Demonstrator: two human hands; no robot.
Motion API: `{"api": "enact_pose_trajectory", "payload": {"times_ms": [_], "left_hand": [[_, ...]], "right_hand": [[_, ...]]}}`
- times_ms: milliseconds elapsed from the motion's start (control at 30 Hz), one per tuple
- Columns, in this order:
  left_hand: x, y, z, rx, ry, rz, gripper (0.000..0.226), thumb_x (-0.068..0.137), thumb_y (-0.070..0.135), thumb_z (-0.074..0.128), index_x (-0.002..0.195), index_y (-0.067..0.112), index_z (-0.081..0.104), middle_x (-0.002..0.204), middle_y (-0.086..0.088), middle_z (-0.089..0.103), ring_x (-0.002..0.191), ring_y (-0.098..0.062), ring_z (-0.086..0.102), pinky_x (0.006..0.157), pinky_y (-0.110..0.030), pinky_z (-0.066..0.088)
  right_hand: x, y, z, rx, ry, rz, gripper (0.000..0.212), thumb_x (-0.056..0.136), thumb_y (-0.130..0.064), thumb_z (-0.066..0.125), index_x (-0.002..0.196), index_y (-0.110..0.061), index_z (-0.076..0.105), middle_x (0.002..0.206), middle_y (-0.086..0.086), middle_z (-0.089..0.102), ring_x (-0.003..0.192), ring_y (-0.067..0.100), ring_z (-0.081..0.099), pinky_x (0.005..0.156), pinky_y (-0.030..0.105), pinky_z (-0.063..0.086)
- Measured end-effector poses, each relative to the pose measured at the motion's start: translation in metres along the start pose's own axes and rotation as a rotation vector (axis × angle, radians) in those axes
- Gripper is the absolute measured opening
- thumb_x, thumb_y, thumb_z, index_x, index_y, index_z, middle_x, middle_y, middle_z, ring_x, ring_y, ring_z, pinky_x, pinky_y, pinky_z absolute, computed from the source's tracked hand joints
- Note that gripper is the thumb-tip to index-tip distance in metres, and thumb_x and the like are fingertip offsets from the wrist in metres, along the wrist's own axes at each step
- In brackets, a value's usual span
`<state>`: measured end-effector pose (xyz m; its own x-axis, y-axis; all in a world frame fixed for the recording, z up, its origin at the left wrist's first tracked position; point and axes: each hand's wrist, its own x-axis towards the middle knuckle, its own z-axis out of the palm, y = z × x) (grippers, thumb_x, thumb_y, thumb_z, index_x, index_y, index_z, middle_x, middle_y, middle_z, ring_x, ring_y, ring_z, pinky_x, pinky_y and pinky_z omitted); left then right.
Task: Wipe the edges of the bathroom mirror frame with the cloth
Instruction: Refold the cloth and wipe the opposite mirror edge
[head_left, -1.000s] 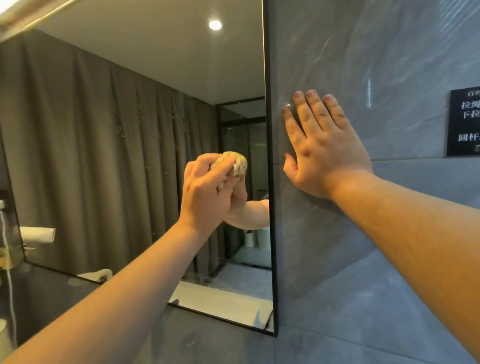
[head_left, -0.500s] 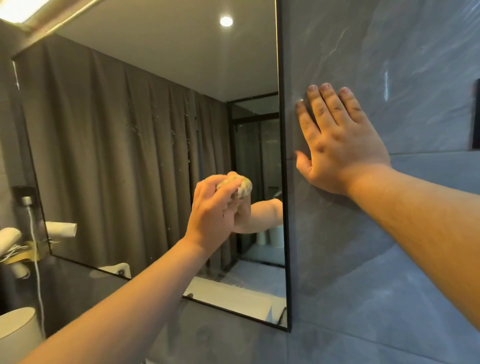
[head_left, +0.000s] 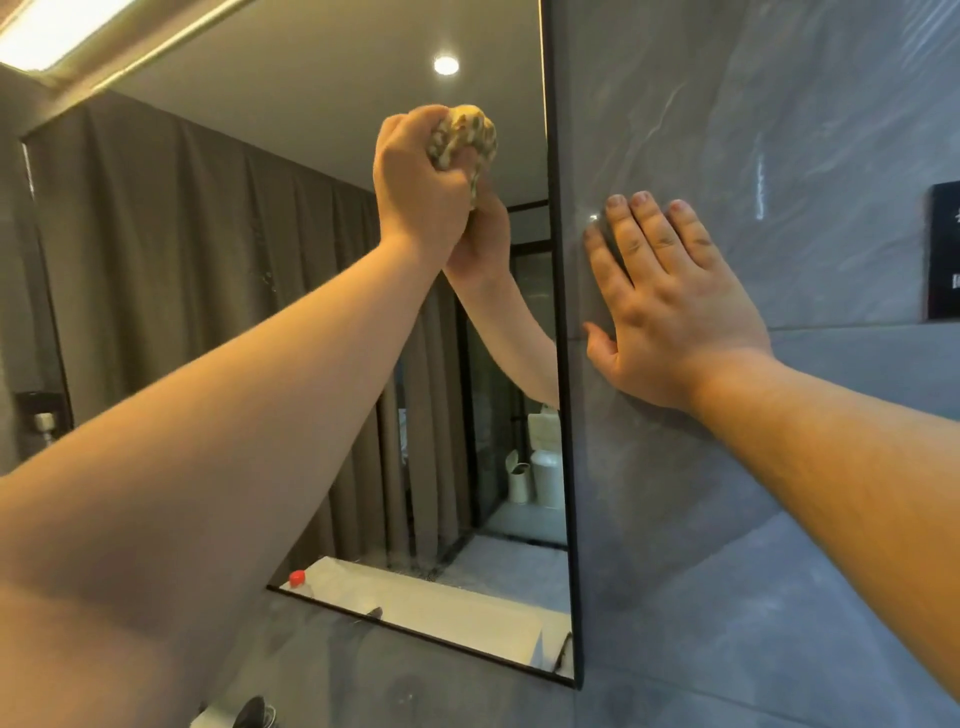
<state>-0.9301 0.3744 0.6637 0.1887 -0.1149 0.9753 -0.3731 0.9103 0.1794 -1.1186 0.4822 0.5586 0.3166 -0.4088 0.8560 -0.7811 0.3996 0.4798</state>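
A wall mirror with a thin black frame (head_left: 563, 395) fills the left and middle of the head view. My left hand (head_left: 415, 192) grips a bunched yellow patterned cloth (head_left: 465, 136) and holds it against the glass high up, a little left of the frame's right edge. Its reflection meets it in the mirror. My right hand (head_left: 670, 306) lies flat with straight fingers on the grey tiled wall (head_left: 727, 130), just right of the frame. The frame's bottom edge (head_left: 415, 631) runs low across the view.
A dark sign plate (head_left: 944, 254) hangs on the wall at the far right. A light strip (head_left: 47, 36) glows above the mirror at top left. The mirror reflects curtains, a red-capped bottle (head_left: 297, 578) and white containers (head_left: 535, 473).
My left hand has lifted the cloth from mid-height on the glass to near the top, closer to the right frame edge. My right hand has stayed flat on the wall.
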Motion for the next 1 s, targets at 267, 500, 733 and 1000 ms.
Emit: {"api": "enact_pose_trajectory", "payload": {"times_ms": [267,500,733,1000], "left_hand": [[-0.105,-0.006,-0.008,0.016,-0.250,0.258,0.037,0.074,0.001,0.068,0.112,0.004,0.068,0.111,-0.012,0.057,0.105,-0.026,0.054,0.094,-0.012,0.037],[-0.125,-0.006,-0.017,0.033,-0.307,0.352,0.038,0.080,0.019,0.057,0.114,0.005,0.068,0.113,-0.011,0.061,0.109,-0.016,0.050,0.097,-0.008,0.034],[-0.013,0.019,0.013,0.005,-0.184,0.129,0.035,0.082,-0.002,0.062,0.112,0.014,0.071,0.107,0.006,0.054,0.106,-0.020,0.057,0.087,-0.010,0.039],[0.078,0.033,0.030,0.055,-0.130,0.204,0.029,0.089,0.011,0.061,0.115,0.019,0.070,0.109,0.005,0.058,0.105,-0.015,0.057,0.089,-0.015,0.041]], "right_hand": [[-0.001,0.001,0.001,0.023,-0.009,0.012,0.080,0.091,-0.053,0.031,0.153,-0.001,0.023,0.159,0.026,0.018,0.149,0.040,0.016,0.122,0.053,0.010],[0.000,0.002,-0.003,0.038,-0.062,0.013,0.081,0.091,-0.054,0.032,0.152,-0.002,0.025,0.159,0.025,0.021,0.148,0.039,0.019,0.121,0.053,0.016],[0.050,0.028,-0.028,0.018,0.007,-0.104,0.036,0.083,-0.038,0.051,0.099,-0.007,0.061,0.101,0.016,0.058,0.086,0.035,0.054,0.074,0.043,0.040],[0.068,0.042,-0.017,0.041,0.023,-0.036,0.063,0.085,-0.047,0.041,0.134,-0.010,0.053,0.146,0.024,0.043,0.135,0.038,0.040,0.108,0.050,0.032]]}}
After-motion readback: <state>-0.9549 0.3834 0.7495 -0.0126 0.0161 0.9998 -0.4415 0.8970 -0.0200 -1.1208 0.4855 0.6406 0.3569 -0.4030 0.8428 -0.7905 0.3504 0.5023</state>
